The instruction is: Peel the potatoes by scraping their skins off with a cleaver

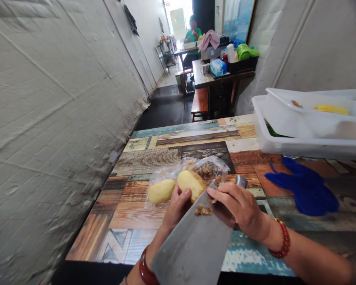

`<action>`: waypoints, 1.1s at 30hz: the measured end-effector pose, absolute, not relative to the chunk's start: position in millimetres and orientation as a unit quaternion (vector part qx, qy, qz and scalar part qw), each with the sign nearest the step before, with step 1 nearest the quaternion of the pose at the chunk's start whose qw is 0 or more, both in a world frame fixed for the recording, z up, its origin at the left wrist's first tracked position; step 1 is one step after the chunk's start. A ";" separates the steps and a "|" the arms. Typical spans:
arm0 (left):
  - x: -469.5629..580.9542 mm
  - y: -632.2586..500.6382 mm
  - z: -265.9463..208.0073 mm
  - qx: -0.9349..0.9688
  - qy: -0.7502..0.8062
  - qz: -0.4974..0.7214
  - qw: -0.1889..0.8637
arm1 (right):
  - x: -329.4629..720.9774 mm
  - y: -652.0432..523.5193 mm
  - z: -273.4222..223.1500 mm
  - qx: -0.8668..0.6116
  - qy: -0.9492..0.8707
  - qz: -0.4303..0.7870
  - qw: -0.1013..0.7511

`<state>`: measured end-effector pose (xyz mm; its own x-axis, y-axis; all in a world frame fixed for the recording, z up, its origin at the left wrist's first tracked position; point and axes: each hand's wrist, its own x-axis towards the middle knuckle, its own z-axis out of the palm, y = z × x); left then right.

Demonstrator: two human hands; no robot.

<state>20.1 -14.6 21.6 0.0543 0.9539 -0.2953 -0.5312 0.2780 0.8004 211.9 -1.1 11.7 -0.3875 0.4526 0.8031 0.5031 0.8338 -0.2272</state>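
My left hand (178, 204) holds a peeled yellow potato (191, 183) over the table. Across my right hand (239, 206) lies a broad steel cleaver (192, 249), gripped near its handle (241, 181), the blade edge against the potato. Brown peel scraps (202, 210) stick to the blade. A second peeled potato (161, 190) lies on a clear plastic bag (207, 168) that holds more peelings, just beyond my hands.
A patterned wooden table (154, 158) stands against the grey wall (53, 118) on the left. White plastic trays (308, 118) sit at the right, one with yellow food. A blue cloth (305, 186) lies beside them. Far back, a person in green (192, 35) sits among cluttered tables and a bench (200, 101).
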 end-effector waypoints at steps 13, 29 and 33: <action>19.4 -16.6 14.7 0.253 0.391 0.571 0.676 | 213.0 -2.8 17.3 -0.267 -0.839 -0.009 0.474; 11.3 -18.6 20.2 0.317 0.462 0.515 0.649 | 213.4 9.1 6.5 -0.296 -0.831 -0.055 0.468; 4.7 -17.1 9.3 0.333 0.435 0.513 0.661 | 213.3 7.3 7.7 -0.299 -0.830 -0.052 0.469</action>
